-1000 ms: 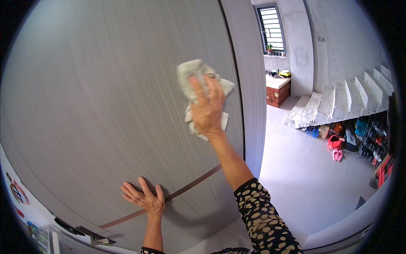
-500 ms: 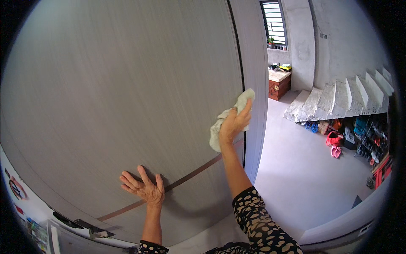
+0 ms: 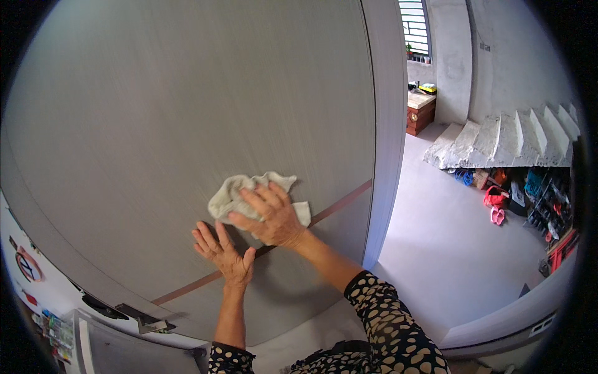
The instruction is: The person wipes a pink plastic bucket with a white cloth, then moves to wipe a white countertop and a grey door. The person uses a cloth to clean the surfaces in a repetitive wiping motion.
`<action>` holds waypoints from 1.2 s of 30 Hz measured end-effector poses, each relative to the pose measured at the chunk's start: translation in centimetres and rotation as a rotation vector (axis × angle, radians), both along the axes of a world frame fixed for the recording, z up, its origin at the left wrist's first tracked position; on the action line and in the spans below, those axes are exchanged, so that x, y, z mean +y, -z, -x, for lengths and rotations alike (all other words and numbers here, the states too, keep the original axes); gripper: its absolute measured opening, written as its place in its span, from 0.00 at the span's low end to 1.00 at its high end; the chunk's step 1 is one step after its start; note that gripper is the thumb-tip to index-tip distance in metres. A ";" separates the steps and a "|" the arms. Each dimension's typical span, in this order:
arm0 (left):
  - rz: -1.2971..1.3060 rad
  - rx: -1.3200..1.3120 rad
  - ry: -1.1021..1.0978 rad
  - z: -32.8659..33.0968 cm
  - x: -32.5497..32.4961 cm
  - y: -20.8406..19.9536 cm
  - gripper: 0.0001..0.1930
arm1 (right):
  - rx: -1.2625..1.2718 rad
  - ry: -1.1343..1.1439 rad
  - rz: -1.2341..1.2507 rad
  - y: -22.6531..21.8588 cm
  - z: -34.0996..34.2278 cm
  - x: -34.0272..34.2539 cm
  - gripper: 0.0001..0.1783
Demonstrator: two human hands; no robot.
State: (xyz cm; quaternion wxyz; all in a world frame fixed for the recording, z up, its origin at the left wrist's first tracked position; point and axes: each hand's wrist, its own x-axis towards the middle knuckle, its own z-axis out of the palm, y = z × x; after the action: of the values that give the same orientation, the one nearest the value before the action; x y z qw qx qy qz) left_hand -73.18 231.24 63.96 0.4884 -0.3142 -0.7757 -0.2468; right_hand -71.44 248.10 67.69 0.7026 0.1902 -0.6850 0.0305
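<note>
A grey wood-grain door [image 3: 187,112] with a thin brown stripe [image 3: 193,285] across it stands in front of me. My right hand [image 3: 274,218] lies over a pale cloth [image 3: 230,194], pressing it against the door just above the stripe. Parts of the cloth stick out around the fingers, bunched on the left and loose on the right. Close by on the left, my left hand [image 3: 225,257] rests on the door with fingers spread, holding nothing.
At the door's lower left is a metal handle and latch [image 3: 146,319]. On the right, a pale floor [image 3: 430,249] leads to rough concrete stairs [image 3: 498,140], with pink shoes [image 3: 497,215] and assorted items under them. A wooden cabinet [image 3: 420,115] stands beyond.
My right hand has brought the cloth from the door's right edge leftward and slightly down, close to my left hand. My left hand remains spread on the door.
</note>
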 end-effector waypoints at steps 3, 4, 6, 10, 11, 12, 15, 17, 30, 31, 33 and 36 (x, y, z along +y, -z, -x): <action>0.114 0.042 -0.167 0.0 -0.1 0.1 0.45 | 0.023 0.047 0.121 0.4 0.3 2.5 0.24; 0.142 0.059 -0.222 0.0 0.1 0.1 0.44 | 0.032 0.040 0.209 0.6 0.3 3.2 0.26; 0.137 0.096 -0.221 0.4 0.1 0.4 0.44 | 0.050 0.072 0.388 1.4 0.3 4.8 0.30; 0.142 0.137 -0.242 1.0 0.3 0.6 0.48 | 0.039 0.112 0.884 4.4 0.8 9.7 0.34; 0.139 0.138 -0.250 1.1 0.4 0.6 0.48 | 0.049 0.131 1.016 4.6 0.5 10.9 0.34; 0.136 0.137 -0.259 1.1 0.4 0.7 0.48 | 0.060 0.150 1.147 5.0 0.2 12.0 0.35; 0.126 0.140 -0.254 1.5 0.7 1.0 0.49 | 0.054 0.162 1.460 5.6 -0.5 14.6 0.35; 0.136 0.146 -0.273 1.7 0.4 1.2 0.50 | 0.032 0.135 1.438 4.7 -0.4 14.2 0.36; -0.056 0.203 -0.217 0.7 5.6 0.7 0.41 | 0.095 0.047 0.109 -5.5 -0.5 14.0 0.35; -0.045 0.206 -0.212 0.6 6.7 1.0 0.40 | 0.122 0.065 0.141 -6.8 -0.5 14.8 0.35; -0.024 0.206 -0.236 0.4 7.9 1.1 0.40 | 0.126 0.070 0.250 -9.7 -0.2 15.8 0.36; -0.046 0.182 -0.368 0.3 9.4 1.4 0.40 | 0.168 0.057 0.327 -13.3 -0.1 19.3 0.40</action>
State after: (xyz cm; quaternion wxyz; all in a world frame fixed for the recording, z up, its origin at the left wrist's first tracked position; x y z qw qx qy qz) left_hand -73.49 240.67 62.54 0.6002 -0.1770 -0.7670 -0.1416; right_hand -71.35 267.40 80.97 0.7796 0.0559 -0.6149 0.1052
